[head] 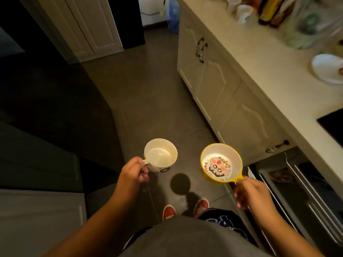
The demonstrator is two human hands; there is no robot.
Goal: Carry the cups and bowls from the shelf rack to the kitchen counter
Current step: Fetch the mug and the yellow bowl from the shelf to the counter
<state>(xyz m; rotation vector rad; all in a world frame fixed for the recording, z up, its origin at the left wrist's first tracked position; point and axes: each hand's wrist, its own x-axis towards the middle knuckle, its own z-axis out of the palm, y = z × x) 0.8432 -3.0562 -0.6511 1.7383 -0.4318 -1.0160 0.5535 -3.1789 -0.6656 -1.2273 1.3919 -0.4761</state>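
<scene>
My left hand (pixel 134 173) grips the handle of a white cup (pixel 160 154), held upright over the dark floor; the cup is empty inside. My right hand (pixel 250 192) pinches the small handle of a yellow bowl (pixel 220 162) with a cartoon face printed on its white inside. Both are held in front of my body, side by side and apart. The pale kitchen counter (pixel 259 58) runs along the right, above and beyond the bowl.
On the counter lie a white bowl (pixel 327 68), dark bottles (pixel 269 10), white cups (pixel 241 10) and a plastic bag (pixel 308 25). A black hob (pixel 334 125) sits at its near end. Cabinet doors (pixel 213 78) and an oven (pixel 300 191) line the right. Dark furniture fills the left.
</scene>
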